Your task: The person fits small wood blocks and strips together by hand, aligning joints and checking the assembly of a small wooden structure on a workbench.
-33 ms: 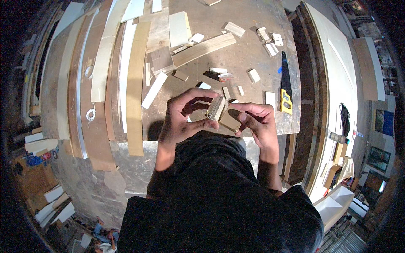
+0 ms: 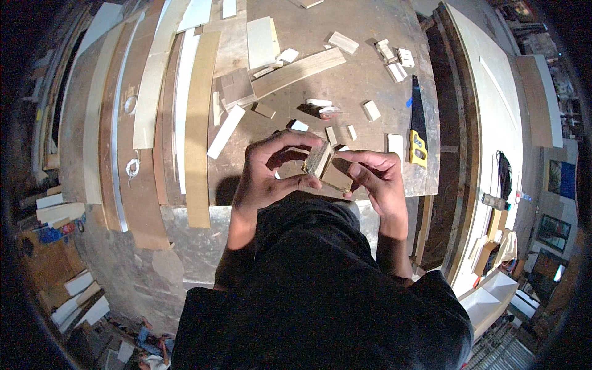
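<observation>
Close to my body, over the table's near edge, two small wood blocks meet at an angle. My left hand (image 2: 262, 166) grips the rough-faced block (image 2: 316, 160) between thumb and fingers. In my right hand (image 2: 382, 179) is a smooth tan block (image 2: 338, 175), pinched by thumb and fingertips. Their inner edges look close together; whether they touch I cannot tell. Just beyond my fingers lie a small wood offcut (image 2: 330, 135) and a blue-and-white piece (image 2: 299, 126).
Wood offcuts (image 2: 371, 110) are scattered over the brown table (image 2: 376, 61). A handsaw with a yellow handle (image 2: 418, 147) lies at the right edge. Long boards (image 2: 200, 129) cover the left side, some overhanging the front. A pale panel (image 2: 493, 117) stands farther right.
The two blocks have turned slightly, and their inner edges appear a little closer together. My hands have barely moved.
</observation>
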The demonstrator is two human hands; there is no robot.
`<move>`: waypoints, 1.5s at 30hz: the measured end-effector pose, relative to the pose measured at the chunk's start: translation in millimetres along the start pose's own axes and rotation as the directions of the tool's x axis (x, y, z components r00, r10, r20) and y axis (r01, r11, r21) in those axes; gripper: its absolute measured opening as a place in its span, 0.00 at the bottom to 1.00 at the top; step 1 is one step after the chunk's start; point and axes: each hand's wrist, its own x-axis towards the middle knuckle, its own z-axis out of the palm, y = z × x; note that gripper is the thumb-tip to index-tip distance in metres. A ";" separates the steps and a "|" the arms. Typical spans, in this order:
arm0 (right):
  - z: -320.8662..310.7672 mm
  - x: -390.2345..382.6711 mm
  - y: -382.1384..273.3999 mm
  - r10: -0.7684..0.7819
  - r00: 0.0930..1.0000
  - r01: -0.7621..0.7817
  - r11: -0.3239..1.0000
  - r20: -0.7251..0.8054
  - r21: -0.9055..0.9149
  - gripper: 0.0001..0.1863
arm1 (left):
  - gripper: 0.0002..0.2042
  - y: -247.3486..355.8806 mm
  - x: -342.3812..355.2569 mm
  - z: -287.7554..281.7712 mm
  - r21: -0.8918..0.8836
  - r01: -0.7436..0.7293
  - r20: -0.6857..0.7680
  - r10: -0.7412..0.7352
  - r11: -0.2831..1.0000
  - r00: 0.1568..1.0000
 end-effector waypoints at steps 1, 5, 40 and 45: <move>-1.3 0.4 0.2 0.001 1.000 -0.001 1.000 0.002 0.001 0.12 | 0.30 -1.1 0.2 -1.1 0.020 -0.002 0.030 0.001 1.000 1.000; -6.6 1.3 6.5 0.055 0.998 -0.055 0.996 0.008 0.063 0.10 | 0.29 -5.6 1.5 0.2 -0.004 -0.001 0.027 0.002 1.000 1.000; 11.6 -4.1 6.3 0.002 0.999 0.000 0.999 -0.052 0.037 0.22 | 0.28 -16.6 -1.4 12.2 -0.116 -0.114 -0.106 0.102 0.987 0.989; 16.4 -4.4 2.9 0.035 0.998 -0.029 0.994 -0.050 0.102 0.20 | 0.28 -18.5 -2.9 13.4 -0.099 -0.158 -0.145 0.143 0.982 0.979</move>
